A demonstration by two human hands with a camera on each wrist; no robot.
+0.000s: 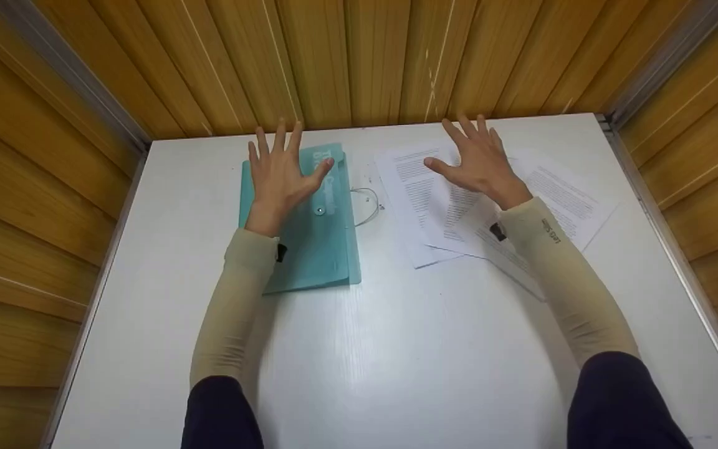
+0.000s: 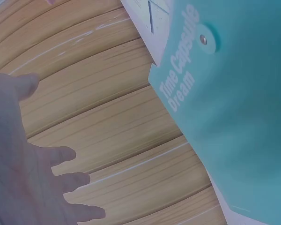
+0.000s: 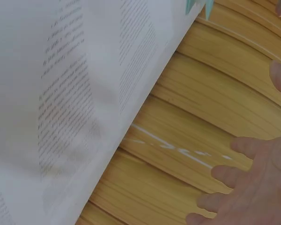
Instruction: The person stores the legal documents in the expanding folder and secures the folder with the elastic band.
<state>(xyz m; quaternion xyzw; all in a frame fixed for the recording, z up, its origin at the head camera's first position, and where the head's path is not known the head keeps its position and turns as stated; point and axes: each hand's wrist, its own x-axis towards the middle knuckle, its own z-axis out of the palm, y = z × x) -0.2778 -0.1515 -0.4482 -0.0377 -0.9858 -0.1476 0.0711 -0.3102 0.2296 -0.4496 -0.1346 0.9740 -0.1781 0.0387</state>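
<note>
A teal plastic document folder (image 1: 309,249) with a round button and white lettering lies on the left part of the white table. My left hand (image 1: 281,178) is spread above it, fingers straight and holding nothing; the left wrist view shows the folder's "Time Capsule Dream" print and that hand (image 2: 18,164) beside it. Several printed paper sheets (image 1: 418,199) lie overlapping and fanned out to the right. Over these sheets my right hand (image 1: 480,159) is held with fingers spread, nothing in it. In the right wrist view the printed pages (image 3: 84,93) lie to the left of the hand (image 3: 257,183).
A thin pale string loop (image 1: 374,209) sticks out from the folder's right edge toward the papers. The white table (image 1: 384,362) meets a wood-plank wall (image 1: 371,62) at the back, with more plank walls at left and right.
</note>
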